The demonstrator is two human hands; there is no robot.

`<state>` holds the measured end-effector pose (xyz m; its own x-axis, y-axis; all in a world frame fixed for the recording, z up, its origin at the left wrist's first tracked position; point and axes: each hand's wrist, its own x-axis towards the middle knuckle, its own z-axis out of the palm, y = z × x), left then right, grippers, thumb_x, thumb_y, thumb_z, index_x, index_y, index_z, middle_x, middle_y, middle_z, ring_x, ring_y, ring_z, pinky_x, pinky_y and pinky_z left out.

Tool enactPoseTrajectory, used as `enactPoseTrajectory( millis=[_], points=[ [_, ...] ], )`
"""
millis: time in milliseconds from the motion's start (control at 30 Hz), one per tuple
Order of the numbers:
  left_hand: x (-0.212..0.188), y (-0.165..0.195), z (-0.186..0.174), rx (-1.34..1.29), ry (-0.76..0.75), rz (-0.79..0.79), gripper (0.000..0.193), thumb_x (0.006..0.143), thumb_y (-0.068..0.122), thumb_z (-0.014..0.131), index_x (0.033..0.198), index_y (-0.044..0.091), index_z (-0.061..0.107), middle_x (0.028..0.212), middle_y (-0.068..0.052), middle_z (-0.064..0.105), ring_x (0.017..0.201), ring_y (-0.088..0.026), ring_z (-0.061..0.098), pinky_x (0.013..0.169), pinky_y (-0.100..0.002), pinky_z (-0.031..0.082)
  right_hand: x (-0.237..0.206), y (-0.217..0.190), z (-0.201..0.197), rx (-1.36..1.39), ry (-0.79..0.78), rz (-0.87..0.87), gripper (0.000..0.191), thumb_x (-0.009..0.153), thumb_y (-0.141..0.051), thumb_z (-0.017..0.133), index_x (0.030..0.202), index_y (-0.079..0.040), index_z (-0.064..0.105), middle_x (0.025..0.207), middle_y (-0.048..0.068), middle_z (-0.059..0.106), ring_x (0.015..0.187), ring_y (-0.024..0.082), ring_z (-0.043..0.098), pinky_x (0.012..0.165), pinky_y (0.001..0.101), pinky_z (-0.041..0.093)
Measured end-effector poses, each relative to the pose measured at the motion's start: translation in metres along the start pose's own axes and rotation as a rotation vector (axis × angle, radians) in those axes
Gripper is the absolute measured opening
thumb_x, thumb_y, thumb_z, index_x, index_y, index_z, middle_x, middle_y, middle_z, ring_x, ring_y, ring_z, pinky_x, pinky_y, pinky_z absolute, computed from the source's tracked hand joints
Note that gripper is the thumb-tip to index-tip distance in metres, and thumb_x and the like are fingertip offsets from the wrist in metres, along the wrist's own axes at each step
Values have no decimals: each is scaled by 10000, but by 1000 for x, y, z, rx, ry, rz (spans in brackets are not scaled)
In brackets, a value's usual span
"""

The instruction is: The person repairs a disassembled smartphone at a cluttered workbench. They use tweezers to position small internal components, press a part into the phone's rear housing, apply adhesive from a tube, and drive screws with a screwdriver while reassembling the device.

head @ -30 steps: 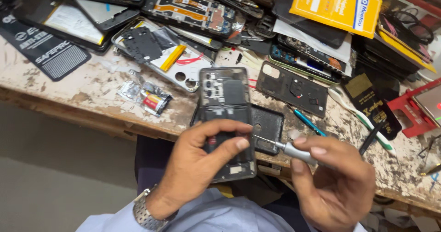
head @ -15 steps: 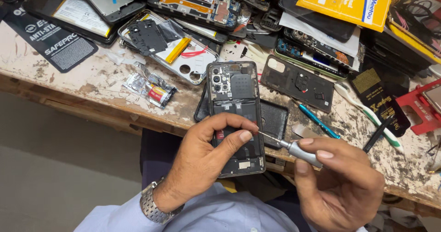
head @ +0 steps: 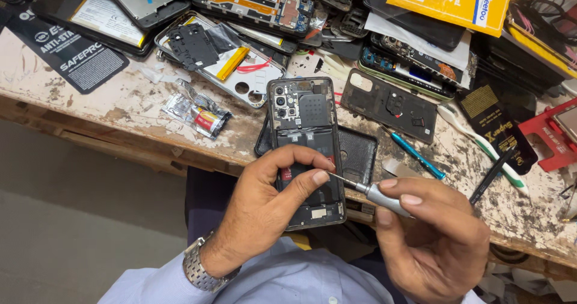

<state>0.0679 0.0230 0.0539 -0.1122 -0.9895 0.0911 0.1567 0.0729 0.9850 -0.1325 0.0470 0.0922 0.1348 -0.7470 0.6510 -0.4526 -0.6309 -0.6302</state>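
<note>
Opened phone under screwdriver tip

Held over the near edge of the surface (head: 120,108): opened phone (head: 306,141), back cover off, dark flat shielding plates and round camera lenses exposed. Clasped from the left by the left hand (head: 270,211), thumb and fingers curled across the lower half. Pinched in the right hand (head: 430,238): slim screwdriver (head: 369,193) with knurled metal grip, thin tip touching the phone beside the left thumb. Beneath the phone, black textured case (head: 357,153). Crowding the chipped, paint-flecked wood beyond: crinkled foil wrapper (head: 195,114), blue pen (head: 415,155), white toothbrush (head: 481,141), stacked phone frames (head: 258,3).
</note>
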Motion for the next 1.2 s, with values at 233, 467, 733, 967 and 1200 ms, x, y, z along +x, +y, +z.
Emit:
enactPoseTrajectory(
  millis=[233,467,733,967,1200],
  points=[
    [-3,5,0,35,4,-5,154,951,147,709,1068,64,765,995,18,781,828,-30,592,727,-198,472,0,-4,-2,15,-22,2,445,852,105,711,1182,-26,443,1103,223,663,1002,218,710,857,304,618],
    [-7,8,0,66,7,15,146,949,152,711,1060,75,767,994,21,787,794,-24,562,695,-206,448,0,-6,-5,2,-33,-43,445,846,105,721,1177,-27,454,1079,213,672,996,225,710,874,318,610],
    [-4,12,2,106,14,6,142,936,160,717,1047,94,776,979,38,791,752,-29,519,670,-207,432,4,-4,-8,18,-56,-62,436,847,110,719,1178,-29,472,1073,200,680,993,229,713,901,353,608],
    [-1,6,4,166,17,28,156,933,167,734,1065,110,796,908,27,765,731,-45,498,657,-220,419,5,4,-11,36,-72,-58,426,855,108,716,1175,-21,467,1070,198,672,985,222,715,871,335,617],
    [8,13,4,15,-4,58,353,972,154,677,1313,63,675,1188,-32,760,1079,-88,667,955,-248,534,5,7,-10,38,101,4,417,844,130,700,1153,3,451,1070,229,649,1019,258,713,899,360,632]
  ],
)
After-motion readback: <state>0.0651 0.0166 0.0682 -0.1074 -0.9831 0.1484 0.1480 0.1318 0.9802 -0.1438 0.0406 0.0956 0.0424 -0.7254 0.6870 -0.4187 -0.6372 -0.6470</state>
